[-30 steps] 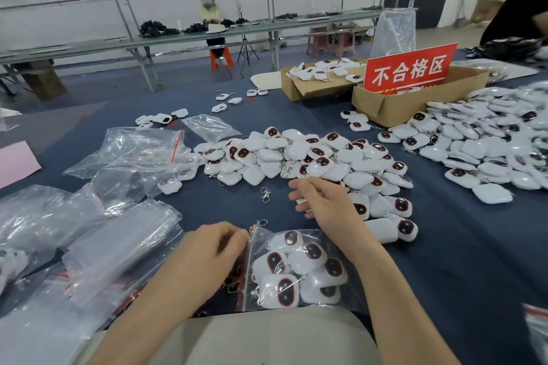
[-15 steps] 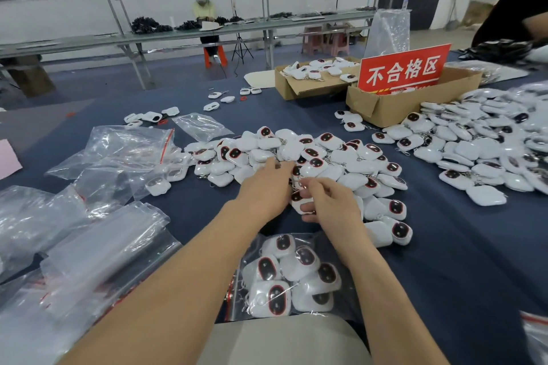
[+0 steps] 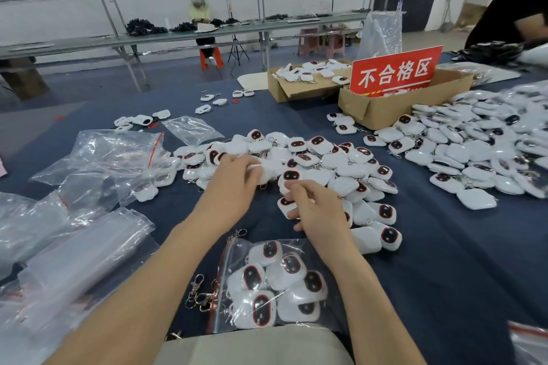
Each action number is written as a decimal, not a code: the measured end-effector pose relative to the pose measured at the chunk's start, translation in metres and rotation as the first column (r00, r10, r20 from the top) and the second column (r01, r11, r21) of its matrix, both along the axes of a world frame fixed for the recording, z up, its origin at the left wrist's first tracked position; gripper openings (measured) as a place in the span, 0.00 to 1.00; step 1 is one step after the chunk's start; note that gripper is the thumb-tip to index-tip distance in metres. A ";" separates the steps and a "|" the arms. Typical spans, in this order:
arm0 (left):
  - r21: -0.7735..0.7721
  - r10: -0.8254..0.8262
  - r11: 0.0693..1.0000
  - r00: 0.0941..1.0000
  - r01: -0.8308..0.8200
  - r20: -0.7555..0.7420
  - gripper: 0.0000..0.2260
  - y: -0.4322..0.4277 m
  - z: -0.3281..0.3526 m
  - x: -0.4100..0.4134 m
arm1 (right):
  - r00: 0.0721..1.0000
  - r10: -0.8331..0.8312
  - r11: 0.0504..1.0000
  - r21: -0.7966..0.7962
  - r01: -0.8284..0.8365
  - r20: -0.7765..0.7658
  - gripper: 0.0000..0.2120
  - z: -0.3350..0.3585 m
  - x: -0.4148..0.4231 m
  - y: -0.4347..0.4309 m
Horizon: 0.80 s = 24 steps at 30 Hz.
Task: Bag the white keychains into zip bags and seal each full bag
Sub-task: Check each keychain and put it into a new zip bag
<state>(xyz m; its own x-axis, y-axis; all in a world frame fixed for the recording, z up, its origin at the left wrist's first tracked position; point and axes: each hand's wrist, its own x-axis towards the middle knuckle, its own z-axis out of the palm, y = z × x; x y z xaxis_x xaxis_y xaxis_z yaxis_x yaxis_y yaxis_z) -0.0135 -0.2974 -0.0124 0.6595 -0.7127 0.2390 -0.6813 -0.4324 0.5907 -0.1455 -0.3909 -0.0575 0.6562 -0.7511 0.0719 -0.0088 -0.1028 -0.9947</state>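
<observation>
A pile of white keychains (image 3: 320, 163) with dark red-rimmed faces lies on the blue table in front of me. My left hand (image 3: 234, 184) reaches into the pile's near edge and grips a white keychain (image 3: 261, 170). Just to its right, my right hand (image 3: 318, 210) holds white keychains (image 3: 286, 204) curled in its fingers. A clear zip bag (image 3: 272, 281) holding several keychains lies flat near the table's front edge, below both hands, its mouth to the left with metal clasps sticking out.
Empty clear zip bags (image 3: 74, 234) are heaped at the left. A second big keychain pile (image 3: 486, 154) covers the right. Two cardboard boxes (image 3: 385, 107) with a red sign (image 3: 396, 71) stand behind. Another person's arm (image 3: 516, 9) is at the far right.
My left hand left the bag's mouth and moved forward into the pile, taking hold of a keychain. My right hand stayed at the pile's near edge.
</observation>
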 end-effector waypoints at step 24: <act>-0.430 -0.194 0.901 0.941 0.059 -0.279 0.08 0.052 -0.005 -0.035 | 0.919 0.228 0.947 0.147 -0.286 0.322 0.07 0.025 -0.002 0.023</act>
